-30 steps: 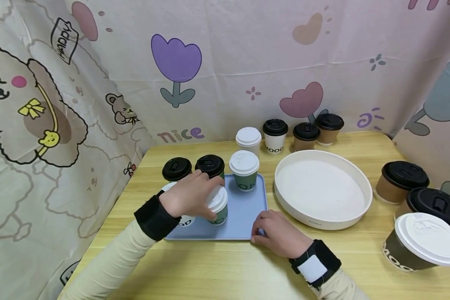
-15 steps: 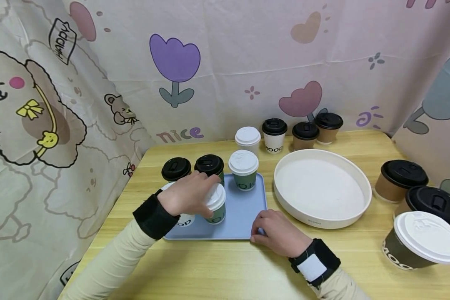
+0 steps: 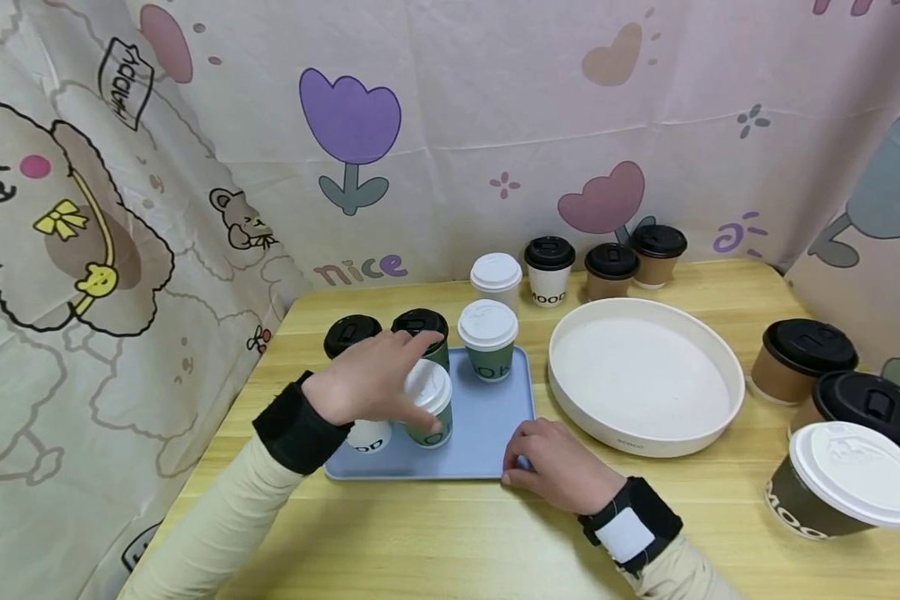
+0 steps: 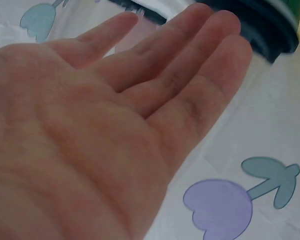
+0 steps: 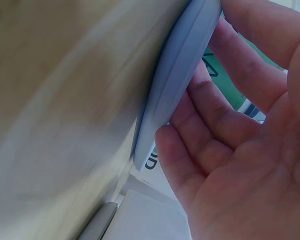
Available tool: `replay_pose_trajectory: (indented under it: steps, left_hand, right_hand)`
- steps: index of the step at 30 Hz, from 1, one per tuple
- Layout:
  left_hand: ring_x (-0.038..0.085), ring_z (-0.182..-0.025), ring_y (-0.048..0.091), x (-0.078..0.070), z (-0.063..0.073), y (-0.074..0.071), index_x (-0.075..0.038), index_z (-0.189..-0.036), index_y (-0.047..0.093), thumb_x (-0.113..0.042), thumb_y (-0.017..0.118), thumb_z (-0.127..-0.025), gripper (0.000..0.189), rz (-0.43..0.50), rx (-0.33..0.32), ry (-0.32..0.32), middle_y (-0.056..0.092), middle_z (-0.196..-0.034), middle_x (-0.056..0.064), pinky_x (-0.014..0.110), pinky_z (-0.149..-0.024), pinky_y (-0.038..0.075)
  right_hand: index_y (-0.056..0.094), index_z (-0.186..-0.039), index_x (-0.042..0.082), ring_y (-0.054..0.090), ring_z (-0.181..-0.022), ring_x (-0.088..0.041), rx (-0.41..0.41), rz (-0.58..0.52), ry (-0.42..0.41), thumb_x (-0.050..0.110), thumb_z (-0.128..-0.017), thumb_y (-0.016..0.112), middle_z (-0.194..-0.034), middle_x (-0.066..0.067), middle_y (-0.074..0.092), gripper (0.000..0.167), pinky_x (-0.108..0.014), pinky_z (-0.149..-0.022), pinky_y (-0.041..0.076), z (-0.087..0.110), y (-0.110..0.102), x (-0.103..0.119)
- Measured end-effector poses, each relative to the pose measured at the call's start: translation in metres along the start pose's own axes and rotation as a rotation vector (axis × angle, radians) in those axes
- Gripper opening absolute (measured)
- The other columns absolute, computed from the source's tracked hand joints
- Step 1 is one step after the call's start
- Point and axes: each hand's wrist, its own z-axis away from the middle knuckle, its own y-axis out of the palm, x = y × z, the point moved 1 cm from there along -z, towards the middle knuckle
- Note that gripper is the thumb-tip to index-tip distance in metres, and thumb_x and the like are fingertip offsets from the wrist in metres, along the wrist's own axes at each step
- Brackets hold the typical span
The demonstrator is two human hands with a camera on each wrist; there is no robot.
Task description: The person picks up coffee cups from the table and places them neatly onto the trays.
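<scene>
A blue tray [image 3: 483, 437] carries several lidded paper cups. My left hand [image 3: 367, 379] stands over the front ones, thumb and fingers spread around a green cup with a white lid [image 3: 429, 385] without gripping it. Partly hidden under that hand is a white cup [image 3: 369, 436]. Behind stand a black-lidded green cup [image 3: 422, 325] and another black-lidded cup [image 3: 351, 333], mostly covered. A second white-lidded green cup [image 3: 489, 342] sits at the tray's back right. My right hand [image 3: 558, 468] holds the tray's front right corner, its fingers curled over the rim [image 5: 182, 70].
Right of the tray lies a round white tray [image 3: 645, 375]. At the back stand a white-lidded cup [image 3: 497, 279], a black-lidded white cup [image 3: 550, 271] and two brown cups [image 3: 612, 275]. Larger brown tubs [image 3: 802, 362] and a white-lidded tub [image 3: 855, 483] line the right side.
The white-lidded green cup shifted slightly left, beside the white cup. My left hand then released it, spread its fingers and drew a little left. The right hand stayed at the tray corner.
</scene>
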Motion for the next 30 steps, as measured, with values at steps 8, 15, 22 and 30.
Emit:
replay_pose_trajectory:
  steps: [8, 15, 22, 30]
  left_hand:
    - [0.033, -0.137, 0.051, -0.001, -0.019, -0.038, -0.01, -0.159, 0.037, -0.06, 0.08, -0.083, 0.1, 0.066, -0.022, 0.032, 0.05, -0.152, 0.017, 0.052, -0.109, 0.044]
    - [0.031, -0.138, 0.049, -0.004, -0.071, -0.059, -0.008, -0.157, 0.037, -0.051, 0.076, -0.09, 0.089, 0.08, 0.025, 0.047, 0.049, -0.153, 0.015, 0.047, -0.112, 0.042]
    - [0.031, -0.14, 0.047, -0.008, -0.116, -0.055, -0.007, -0.157, 0.037, -0.054, 0.071, -0.093, 0.087, 0.03, 0.132, -0.004, 0.046, -0.156, 0.015, 0.047, -0.113, 0.041]
    - [0.03, -0.134, 0.051, -0.021, -0.157, -0.065, -0.006, -0.155, 0.041, -0.051, 0.069, -0.094, 0.08, -0.001, 0.162, -0.095, 0.051, -0.152, 0.015, 0.044, -0.11, 0.043]
  right_hand:
    - [0.076, -0.084, 0.023, 0.059, -0.09, -0.01, 0.016, 0.006, 0.007, 0.024, -0.091, 0.08, -0.09, 0.011, 0.064, 0.008, -0.035, -0.08, 0.047, 0.0, -0.001, -0.002]
    - [0.076, -0.084, 0.023, 0.06, -0.09, -0.011, 0.012, 0.009, 0.01, 0.024, -0.09, 0.081, -0.09, 0.01, 0.064, 0.007, -0.035, -0.081, 0.047, 0.0, 0.0, -0.003]
    - [0.076, -0.085, 0.023, 0.06, -0.09, -0.01, 0.026, -0.007, 0.004, 0.024, -0.09, 0.081, -0.09, 0.012, 0.063, 0.007, -0.034, -0.08, 0.048, 0.0, 0.003, -0.002]
    - [0.076, -0.085, 0.023, 0.06, -0.09, -0.01, 0.009, -0.001, -0.008, 0.023, -0.09, 0.081, -0.089, 0.012, 0.063, 0.008, -0.034, -0.08, 0.049, 0.0, 0.002, 0.0]
